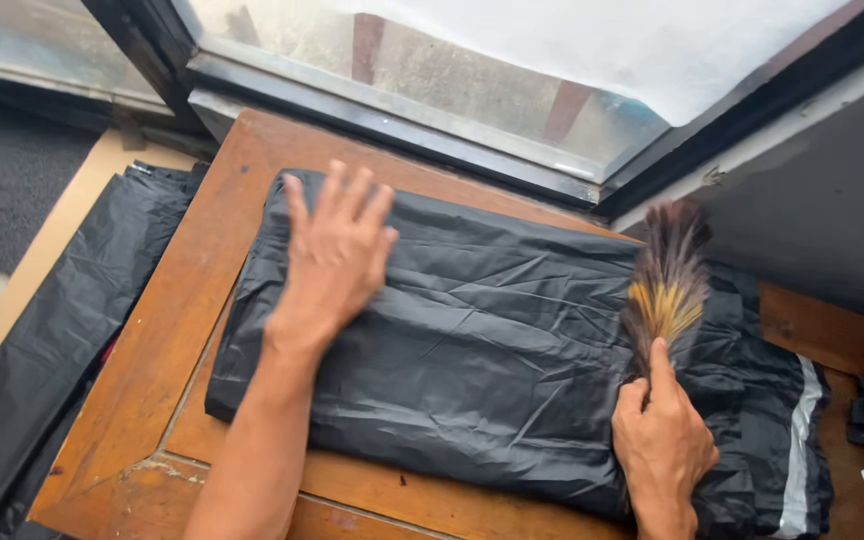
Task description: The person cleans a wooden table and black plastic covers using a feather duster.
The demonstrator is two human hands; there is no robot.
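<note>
right hand (660, 445) is clenching its grip on a feather duster (664, 285) over the folded black plastic sheet (492, 350) lying on the wooden counter (167, 330), left hand (337, 255) is pressing flat and released on the sheet, which being slick could slide off.

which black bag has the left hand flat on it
The folded bag on the wooden table, under the left hand; the other bag hangs untouched beside the table.
</note>
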